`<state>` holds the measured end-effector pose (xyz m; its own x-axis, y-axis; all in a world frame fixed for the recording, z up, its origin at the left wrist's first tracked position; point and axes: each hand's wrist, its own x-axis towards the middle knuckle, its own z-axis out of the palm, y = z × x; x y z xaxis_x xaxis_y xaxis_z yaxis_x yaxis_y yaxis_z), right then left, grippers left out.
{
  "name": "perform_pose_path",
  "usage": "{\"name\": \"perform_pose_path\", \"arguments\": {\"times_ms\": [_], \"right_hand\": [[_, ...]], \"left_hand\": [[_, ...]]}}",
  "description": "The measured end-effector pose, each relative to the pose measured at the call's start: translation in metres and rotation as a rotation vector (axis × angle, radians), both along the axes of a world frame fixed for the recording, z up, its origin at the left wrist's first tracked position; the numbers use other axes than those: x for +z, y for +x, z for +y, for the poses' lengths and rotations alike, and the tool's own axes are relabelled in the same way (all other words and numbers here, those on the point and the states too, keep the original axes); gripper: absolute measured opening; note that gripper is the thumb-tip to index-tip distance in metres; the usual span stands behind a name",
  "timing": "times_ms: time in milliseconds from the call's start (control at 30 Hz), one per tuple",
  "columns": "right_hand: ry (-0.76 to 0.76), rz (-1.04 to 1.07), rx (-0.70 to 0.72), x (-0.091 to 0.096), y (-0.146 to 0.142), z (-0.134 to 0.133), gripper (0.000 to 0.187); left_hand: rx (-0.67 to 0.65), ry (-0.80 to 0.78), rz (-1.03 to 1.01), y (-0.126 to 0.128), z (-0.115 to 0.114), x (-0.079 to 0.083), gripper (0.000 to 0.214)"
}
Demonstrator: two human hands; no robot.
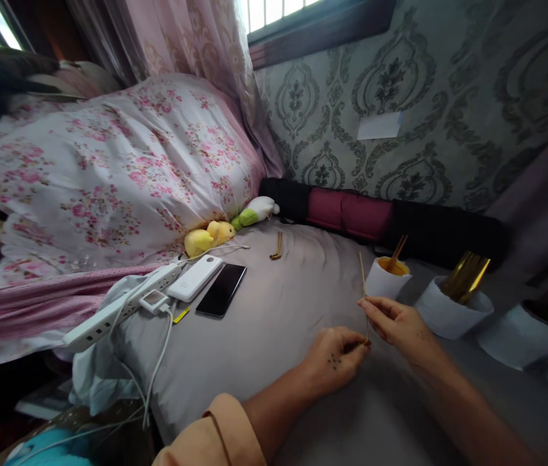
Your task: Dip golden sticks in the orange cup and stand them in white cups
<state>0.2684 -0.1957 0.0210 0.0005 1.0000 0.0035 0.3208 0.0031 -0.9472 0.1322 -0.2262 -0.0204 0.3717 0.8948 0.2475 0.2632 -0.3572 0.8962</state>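
My left hand (335,357) rests on the grey bedsheet (274,310), fingers curled and pinched on the lower end of a thin yellow stick (363,285). My right hand (395,321) pinches the same stick a little higher, and the stick stands nearly upright between both hands. Just behind the hands sits a white paper cup (385,278) with orange contents and sticks in it. A second white cup (451,312) to the right holds gold strips.
A black phone (221,290), a white power bank (195,277) and a white power strip (118,307) with cables lie at left. A few loose sticks (276,248) lie farther back. A floral pillow (113,168), a plush toy (228,228) and a dark bolster (376,220) line the wall.
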Motion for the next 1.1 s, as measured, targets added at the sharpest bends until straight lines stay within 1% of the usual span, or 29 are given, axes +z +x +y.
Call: {"name": "perform_pose_path", "arguments": {"times_ms": [133,233,367,467,533,633,800,967,1100], "right_hand": [[0.015,-0.009,0.030,0.001,0.001,-0.001,0.038],[0.032,-0.035,0.048,0.002,0.002,-0.001,0.039],[0.057,-0.076,0.033,0.002,0.002,0.000,0.039],[0.072,-0.100,0.011,0.003,0.002,0.000,0.041],[0.081,-0.115,-0.003,0.004,0.002,0.000,0.042],[0.111,-0.117,0.005,0.005,0.004,0.000,0.043],[0.150,-0.142,0.028,0.006,0.006,0.000,0.042],[0.175,-0.186,0.027,0.009,0.007,-0.001,0.037],[0.179,-0.176,0.017,0.009,0.008,0.000,0.035]], "left_hand": [[-0.008,-0.187,-0.094,0.001,0.001,0.002,0.027],[-0.021,-0.259,-0.140,0.002,0.002,0.004,0.027],[-0.038,-0.401,-0.201,0.001,0.004,0.005,0.028],[-0.084,-0.521,-0.265,0.000,0.006,0.004,0.034],[-0.123,-0.574,-0.327,-0.001,0.007,0.003,0.035],[-0.167,-0.648,-0.458,-0.002,0.008,0.002,0.031],[-0.170,-0.823,-0.651,-0.001,0.010,0.002,0.027],[-0.183,-0.926,-0.792,-0.001,0.012,0.001,0.022],[-0.201,-0.965,-0.854,-0.002,0.014,-0.003,0.025]]}}
